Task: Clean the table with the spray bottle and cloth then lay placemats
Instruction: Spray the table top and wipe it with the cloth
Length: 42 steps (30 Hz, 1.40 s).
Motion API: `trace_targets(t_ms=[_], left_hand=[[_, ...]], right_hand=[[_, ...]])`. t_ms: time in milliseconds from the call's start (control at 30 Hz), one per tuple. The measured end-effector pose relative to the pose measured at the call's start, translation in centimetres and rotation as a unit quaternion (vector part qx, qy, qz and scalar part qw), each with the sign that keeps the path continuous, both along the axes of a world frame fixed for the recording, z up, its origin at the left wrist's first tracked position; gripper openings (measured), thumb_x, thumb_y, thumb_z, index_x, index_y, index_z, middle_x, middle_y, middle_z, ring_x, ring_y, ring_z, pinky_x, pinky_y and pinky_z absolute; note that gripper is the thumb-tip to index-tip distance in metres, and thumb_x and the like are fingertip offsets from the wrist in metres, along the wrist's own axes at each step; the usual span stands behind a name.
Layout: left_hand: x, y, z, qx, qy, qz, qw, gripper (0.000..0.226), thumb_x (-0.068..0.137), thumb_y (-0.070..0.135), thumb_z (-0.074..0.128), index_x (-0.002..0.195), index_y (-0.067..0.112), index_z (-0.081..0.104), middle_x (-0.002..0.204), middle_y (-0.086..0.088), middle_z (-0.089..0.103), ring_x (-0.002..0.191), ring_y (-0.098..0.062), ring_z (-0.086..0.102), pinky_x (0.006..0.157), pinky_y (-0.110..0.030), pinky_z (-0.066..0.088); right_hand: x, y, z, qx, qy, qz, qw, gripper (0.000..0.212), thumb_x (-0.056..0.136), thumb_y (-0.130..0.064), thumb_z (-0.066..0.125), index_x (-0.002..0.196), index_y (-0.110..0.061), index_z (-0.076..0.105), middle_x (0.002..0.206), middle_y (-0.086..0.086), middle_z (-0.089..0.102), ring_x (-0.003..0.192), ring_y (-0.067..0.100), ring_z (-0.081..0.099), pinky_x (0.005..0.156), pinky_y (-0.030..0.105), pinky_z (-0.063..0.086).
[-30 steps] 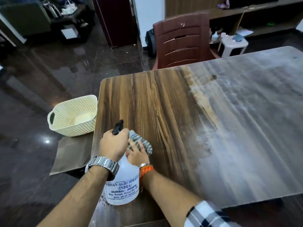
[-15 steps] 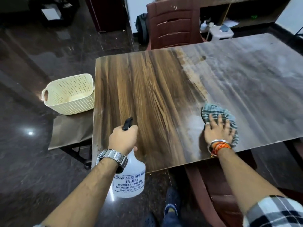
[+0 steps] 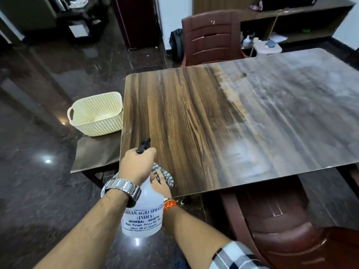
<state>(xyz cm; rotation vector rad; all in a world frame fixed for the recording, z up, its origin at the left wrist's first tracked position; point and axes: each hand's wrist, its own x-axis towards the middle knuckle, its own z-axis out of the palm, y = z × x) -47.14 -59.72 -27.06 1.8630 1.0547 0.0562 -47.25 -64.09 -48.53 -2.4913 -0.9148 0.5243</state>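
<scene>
The spray bottle [image 3: 142, 212] is clasped at its neck by the left grip [image 3: 136, 166], over the near-left corner of the wooden surface [image 3: 194, 113]. The checked cloth [image 3: 168, 178] is pressed there beneath the flat right grip [image 3: 161, 187]. A cream basket [image 3: 97, 113] is set alongside.

Looks like a home dining room: brown wood-grain rectangular table [image 3: 184, 117] on a polished dark stone floor [image 3: 35, 200], far maroon plastic chair [image 3: 211, 37] and near maroon plastic chair [image 3: 275, 220] at its edges, cream perforated plastic basket [image 3: 97, 113] at left, cluttered open wooden shelving [image 3: 291, 18] far right.
</scene>
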Motion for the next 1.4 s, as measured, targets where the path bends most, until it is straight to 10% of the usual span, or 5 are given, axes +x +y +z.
trace_targets(t_ms=[200,633,833,1133,1400], left_hand=[[0.5,-3.8,-1.2,-0.012,0.000,0.023,1.000,0.025,0.060,0.039,0.059,0.056,0.014,0.060,0.057,-0.002,0.060,0.053,-0.030,0.059,0.065,-0.041,0.052],[7.9,-27.7,-3.4,-0.079,0.004,-0.002,0.997,0.026,0.077,0.026,0.056,0.076,0.002,0.066,0.074,-0.008,0.070,0.037,-0.025,0.063,0.059,-0.035,0.058],[9.9,-33.5,-3.7,-0.045,0.031,-0.012,0.998,0.030,0.085,0.024,0.055,0.058,0.013,0.050,0.052,-0.003,0.055,0.045,-0.026,0.071,0.031,-0.015,0.032],[13.6,-35.9,-3.5,-0.069,0.014,-0.046,0.996,0.018,0.086,0.023,0.055,0.073,0.011,0.057,0.068,-0.006,0.066,0.037,-0.020,0.062,0.048,-0.021,0.047],[18.3,-38.9,-1.6,-0.014,0.016,-0.031,0.999,0.023,0.084,0.025,0.056,0.067,0.010,0.062,0.056,-0.006,0.065,0.034,-0.014,0.059,0.053,-0.025,0.042]], right_hand=[[5.6,-8.1,5.1,-0.018,-0.080,-0.025,0.996,0.049,0.089,-0.046,0.033,0.138,-0.048,0.036,0.156,-0.012,0.022,0.146,0.020,0.010,0.115,0.052,-0.002],[22.0,-38.6,5.0,-0.111,-0.063,-0.201,0.971,0.050,0.093,-0.051,0.027,0.142,-0.056,0.015,0.159,-0.016,0.007,0.147,0.018,0.000,0.117,0.050,-0.002],[28.9,-52.3,5.1,-0.155,-0.036,-0.334,0.929,0.051,0.096,-0.051,0.026,0.146,-0.049,0.017,0.160,-0.012,0.005,0.147,0.022,-0.002,0.117,0.051,-0.002],[28.8,-52.4,5.8,-0.163,-0.026,-0.346,0.924,0.052,0.097,-0.048,0.025,0.147,-0.046,0.012,0.160,-0.009,0.001,0.146,0.025,-0.006,0.116,0.052,-0.005],[22.7,-40.3,8.2,-0.102,-0.039,0.081,0.991,0.054,0.096,-0.032,0.021,0.148,-0.017,0.027,0.159,0.007,0.014,0.146,0.028,-0.001,0.117,0.049,-0.003]])
